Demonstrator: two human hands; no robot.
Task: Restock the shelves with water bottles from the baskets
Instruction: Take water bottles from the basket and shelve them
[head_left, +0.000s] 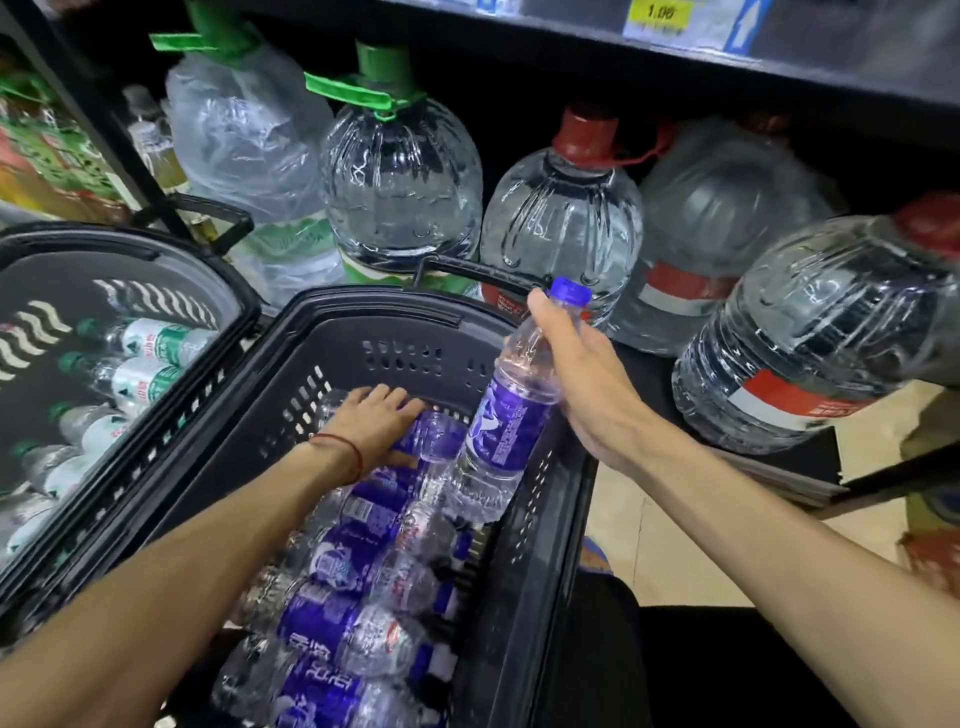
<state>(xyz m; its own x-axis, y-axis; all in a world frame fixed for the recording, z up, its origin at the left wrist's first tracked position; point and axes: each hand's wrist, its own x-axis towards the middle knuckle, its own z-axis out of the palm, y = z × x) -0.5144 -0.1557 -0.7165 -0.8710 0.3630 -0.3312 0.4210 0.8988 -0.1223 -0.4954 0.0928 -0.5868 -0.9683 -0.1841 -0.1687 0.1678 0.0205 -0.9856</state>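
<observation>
Shop aisle with low shelving: nearest you, a black basket (545, 519) is packed with purple-labelled water bottles (332, 629) lying flat. Farther in, your left hand (374, 421) curls round one lying bottle (434, 434), seemingly to lift it. Just right of that grip, your right hand (576, 374) clamps the neck of an upright bottle (506, 421), its base above the basket, likely so it lands cap-up on the shelf (644, 374). Beyond this grip stand red-capped jugs (561, 223).

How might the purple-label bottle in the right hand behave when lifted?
The purple-label bottle looks full, so probably weighty. Its thin ribbed plastic may flex under the right hand. Laid down, it would likely roll.
</observation>
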